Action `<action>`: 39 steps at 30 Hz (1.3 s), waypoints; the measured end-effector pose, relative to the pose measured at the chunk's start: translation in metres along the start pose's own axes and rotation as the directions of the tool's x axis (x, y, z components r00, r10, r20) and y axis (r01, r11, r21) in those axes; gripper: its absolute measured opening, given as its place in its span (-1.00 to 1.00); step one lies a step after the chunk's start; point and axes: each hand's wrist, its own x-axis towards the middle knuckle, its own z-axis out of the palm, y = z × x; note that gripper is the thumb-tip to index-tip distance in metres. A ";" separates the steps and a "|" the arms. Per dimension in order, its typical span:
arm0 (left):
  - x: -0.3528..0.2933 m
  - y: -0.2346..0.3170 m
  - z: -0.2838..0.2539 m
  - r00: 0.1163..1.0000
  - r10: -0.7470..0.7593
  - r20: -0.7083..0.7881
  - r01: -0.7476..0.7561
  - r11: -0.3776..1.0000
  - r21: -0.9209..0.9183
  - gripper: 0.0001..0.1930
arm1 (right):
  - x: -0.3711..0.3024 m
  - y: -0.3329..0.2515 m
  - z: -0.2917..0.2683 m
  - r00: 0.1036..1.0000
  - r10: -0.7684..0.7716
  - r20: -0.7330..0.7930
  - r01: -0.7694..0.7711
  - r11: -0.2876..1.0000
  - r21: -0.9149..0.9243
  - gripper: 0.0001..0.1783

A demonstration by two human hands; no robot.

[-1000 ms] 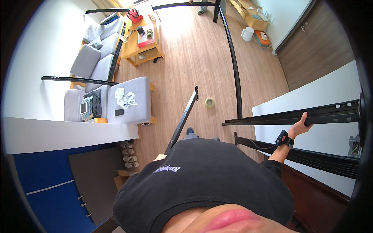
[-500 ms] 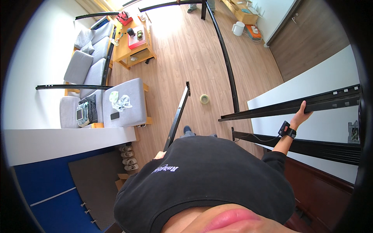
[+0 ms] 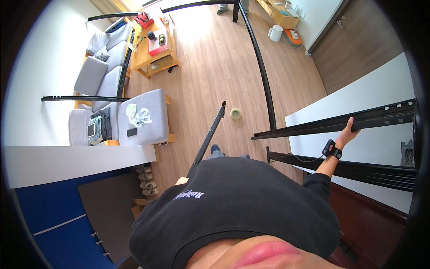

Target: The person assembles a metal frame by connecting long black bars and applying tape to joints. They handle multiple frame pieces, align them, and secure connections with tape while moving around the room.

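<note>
In the head view, the right hand (image 3: pixel 346 135) wraps the lower edge of a long black beam (image 3: pixel 309 127), pinching it between thumb and fingers, probably to keep it steady against tipping. A second set of black rails (image 3: pixel 367 174) lies just below. A boxy wrist device (image 3: pixel 330 148) sits on that arm, leaving the palm free.

The left hand (image 3: pixel 181 180) is mostly hidden by the torso, at the near end of a slim dark bar (image 3: pixel 210 134); I cannot tell how its grip stands. Perhaps it balances the bar, which slants outward over the wooden floor (image 3: pixel 201 89), far end beside a tape roll (image 3: pixel 231 114).
</note>
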 end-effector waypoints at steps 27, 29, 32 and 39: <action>-0.095 0.112 -0.058 0.486 0.579 -0.655 -0.321 0.815 0.483 -0.17 | -0.208 0.000 0.033 0.565 0.572 0.595 -0.716 0.698 0.009 -0.68; -0.101 0.112 -0.064 0.457 0.616 -0.642 -0.423 0.785 0.452 -0.18 | -0.224 0.003 0.047 0.454 0.607 0.652 -0.769 0.637 -0.058 -0.55; -0.111 0.113 -0.068 0.391 0.714 -0.581 -0.614 0.673 0.413 -0.21 | -0.241 0.001 0.069 0.362 0.539 0.761 -0.800 0.598 -0.043 -0.32; -0.102 0.098 -0.057 0.222 0.817 -0.533 -0.722 0.505 0.473 -0.21 | -0.257 -0.046 0.114 0.520 0.198 0.831 -0.755 0.562 0.339 0.11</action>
